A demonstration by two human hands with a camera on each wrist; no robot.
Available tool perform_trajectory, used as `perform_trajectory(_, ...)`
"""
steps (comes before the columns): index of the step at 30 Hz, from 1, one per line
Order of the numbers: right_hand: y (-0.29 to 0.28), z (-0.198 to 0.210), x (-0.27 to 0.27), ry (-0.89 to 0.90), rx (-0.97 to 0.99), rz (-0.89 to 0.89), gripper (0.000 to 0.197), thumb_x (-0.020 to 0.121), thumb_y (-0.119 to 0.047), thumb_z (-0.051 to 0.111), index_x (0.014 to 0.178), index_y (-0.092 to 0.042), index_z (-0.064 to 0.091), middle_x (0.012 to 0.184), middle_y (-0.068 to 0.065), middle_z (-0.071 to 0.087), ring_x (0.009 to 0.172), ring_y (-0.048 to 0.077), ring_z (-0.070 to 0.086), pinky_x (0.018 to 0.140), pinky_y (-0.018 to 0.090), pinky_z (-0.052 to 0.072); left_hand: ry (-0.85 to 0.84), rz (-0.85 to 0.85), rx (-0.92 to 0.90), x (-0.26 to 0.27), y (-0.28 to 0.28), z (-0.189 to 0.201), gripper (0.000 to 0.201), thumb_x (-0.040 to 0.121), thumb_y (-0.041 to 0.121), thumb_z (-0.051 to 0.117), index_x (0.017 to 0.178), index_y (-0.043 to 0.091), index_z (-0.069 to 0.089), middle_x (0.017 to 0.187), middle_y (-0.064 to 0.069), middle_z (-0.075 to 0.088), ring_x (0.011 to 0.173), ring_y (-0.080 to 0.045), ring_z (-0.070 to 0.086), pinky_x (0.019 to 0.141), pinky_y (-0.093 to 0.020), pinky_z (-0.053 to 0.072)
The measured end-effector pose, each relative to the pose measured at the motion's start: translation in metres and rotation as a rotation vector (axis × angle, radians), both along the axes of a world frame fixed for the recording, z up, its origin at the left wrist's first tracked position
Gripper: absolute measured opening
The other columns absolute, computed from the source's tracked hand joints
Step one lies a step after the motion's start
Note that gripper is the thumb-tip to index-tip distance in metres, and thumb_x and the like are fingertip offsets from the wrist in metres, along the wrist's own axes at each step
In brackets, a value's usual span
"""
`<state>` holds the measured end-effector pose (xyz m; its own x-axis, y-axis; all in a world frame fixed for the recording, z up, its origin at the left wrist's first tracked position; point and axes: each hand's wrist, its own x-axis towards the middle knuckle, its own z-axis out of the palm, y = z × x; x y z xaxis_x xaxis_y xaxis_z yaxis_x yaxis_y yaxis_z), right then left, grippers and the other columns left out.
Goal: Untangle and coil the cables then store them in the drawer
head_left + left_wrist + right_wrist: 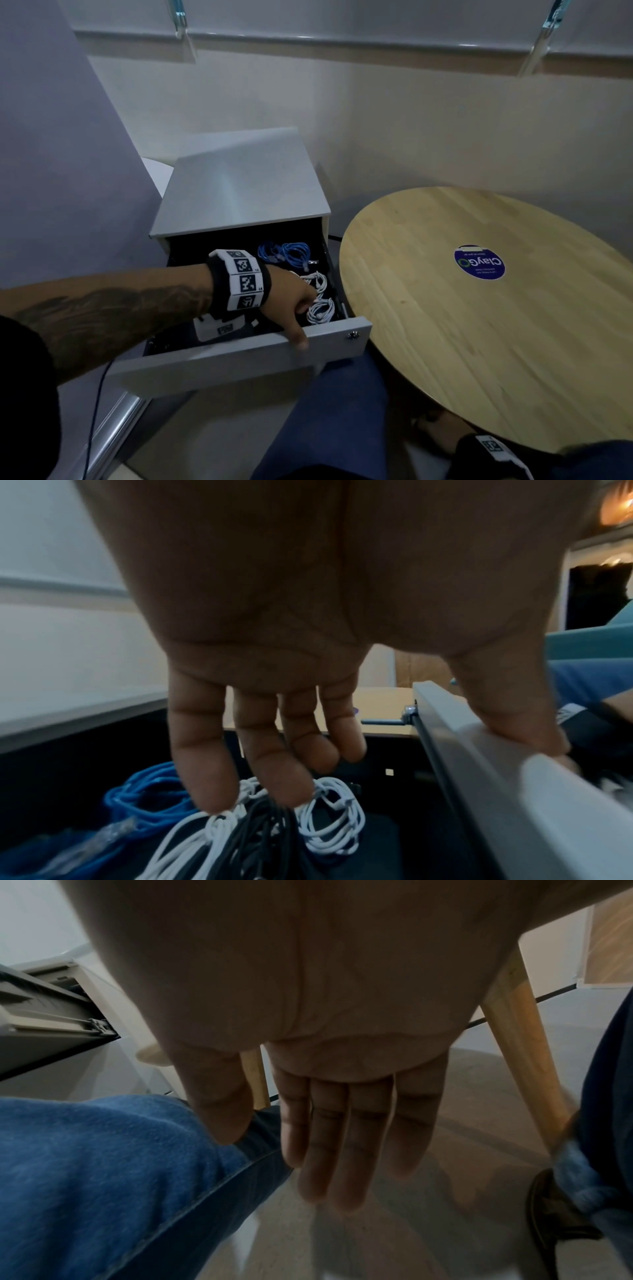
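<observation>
The left hand (291,301) hung over the open drawer (239,359), thumb resting on the top edge of its front panel, fingers (202,764) straight and loose above the cables, grasping nothing. The right hand (329,1069) hung released beside the knee under the bench (479,308), fingers straight and idle.

The cables lay coiled inside the drawer: a blue coil (287,253) at the far side, two white coils (320,310) nearer the front at the right, and a dark cable (260,829) between the white ones in the left wrist view.

The coils looked light, soft and springy, likely to loosen if lifted by one strand; a hold around the whole bundle seemed safest. The drawer front looked stiff and smooth, best pushed flat-handed at its middle, with fingers clear of the gap.
</observation>
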<state>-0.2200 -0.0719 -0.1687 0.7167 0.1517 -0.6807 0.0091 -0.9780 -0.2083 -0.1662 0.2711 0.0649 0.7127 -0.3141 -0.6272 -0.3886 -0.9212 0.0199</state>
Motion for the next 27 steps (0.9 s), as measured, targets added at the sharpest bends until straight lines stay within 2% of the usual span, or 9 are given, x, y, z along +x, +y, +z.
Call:
perform_trajectory(3,0.0,0.001,0.003,0.014,0.022,-0.015,0.044,0.1,-0.045,0.046,0.126,-0.016,0.065,0.131,0.006,0.066,0.116,0.018,0.064,0.084,0.026,0.036,-0.116,0.022,0.017,0.021,0.017,-0.001,0.072,0.058,0.08,0.067,0.101,0.026,0.05,0.104,0.004,0.056,0.086,-0.017,0.056,0.076,-0.039,0.053)
perform_trajectory(5,-0.001,-0.002,0.003,0.044,0.031,-0.061,0.043,0.1,-0.044,0.047,0.125,-0.015,0.066,0.131,0.006,0.066,0.091,0.009,0.067,0.076,0.023,0.032,-0.251,0.007,0.054,0.037,0.029,-0.003,0.087,0.057,0.082,0.066,0.121,0.025,0.047,0.124,0.002,0.048,0.106,-0.02,0.05,0.089,-0.042,0.049)
perform_trajectory(8,-0.002,-0.003,0.002,0.024,0.074,-0.105,0.033,0.098,-0.043,0.052,0.112,-0.019,0.07,0.12,0.005,0.07,0.056,0.001,0.046,0.063,0.018,0.035,-0.455,0.032,0.079,0.063,0.046,-0.005,0.11,0.057,0.081,0.066,0.143,0.021,0.032,0.145,-0.002,0.034,0.127,-0.027,0.038,0.102,-0.045,0.042)
perform_trajectory(12,-0.003,-0.003,0.003,0.018,0.126,-0.193,0.024,0.095,-0.042,0.058,0.082,-0.022,0.064,0.064,-0.01,0.064,0.054,0.002,0.056,0.054,0.011,0.04,-0.542,0.242,0.093,0.101,0.069,-0.008,0.104,0.059,0.077,0.069,0.14,0.021,0.036,0.139,-0.006,0.04,0.123,-0.031,0.043,0.096,-0.047,0.046)
perform_trajectory(15,-0.004,-0.002,0.002,-0.008,0.145,-0.214,0.031,0.091,-0.043,0.059,0.068,-0.022,0.061,0.042,-0.009,0.056,0.045,0.0,0.055,0.05,0.01,0.038,-0.536,0.394,0.106,0.127,0.082,-0.009,0.086,0.065,0.075,0.066,0.125,0.017,0.045,0.127,-0.009,0.047,0.113,-0.034,0.049,0.085,-0.044,0.047)
perform_trajectory(21,0.002,0.009,0.0,0.051,0.172,-0.208,0.029,0.092,-0.041,0.058,0.072,-0.02,0.063,0.044,-0.008,0.06,0.048,0.007,0.061,0.052,0.017,0.046,-0.625,0.475,0.104,0.141,0.088,-0.016,0.056,0.083,0.067,0.054,0.104,0.016,0.055,0.102,-0.01,0.052,0.084,-0.03,0.052,0.074,-0.038,0.048)
perform_trajectory(23,0.003,0.019,-0.001,0.054,0.177,-0.179,0.028,0.09,-0.047,0.056,0.076,-0.025,0.063,0.046,-0.008,0.062,0.049,0.005,0.06,0.058,0.021,0.047,-0.63,0.506,0.082,0.136,0.085,-0.017,0.047,0.088,0.058,0.053,0.105,0.014,0.055,0.104,-0.011,0.054,0.09,-0.032,0.055,0.076,-0.038,0.049)
perform_trajectory(25,0.007,0.025,-0.001,0.0,0.111,-0.077,0.03,0.088,-0.054,0.054,0.077,-0.028,0.065,0.062,-0.005,0.066,0.058,0.005,0.06,0.067,0.025,0.044,-0.648,0.561,0.029,0.13,0.077,-0.023,0.035,0.09,0.043,0.052,0.109,0.013,0.054,0.113,-0.013,0.053,0.102,-0.035,0.054,0.083,-0.042,0.048)
perform_trajectory(27,0.013,0.024,0.001,-0.059,0.114,-0.072,0.028,0.086,-0.056,0.056,0.083,-0.03,0.067,0.091,-0.001,0.073,0.081,0.015,0.065,0.076,0.027,0.044,-0.675,0.568,-0.025,0.126,0.063,-0.032,0.034,0.085,0.036,0.053,0.111,0.013,0.054,0.118,-0.013,0.051,0.106,-0.036,0.051,0.085,-0.044,0.047)
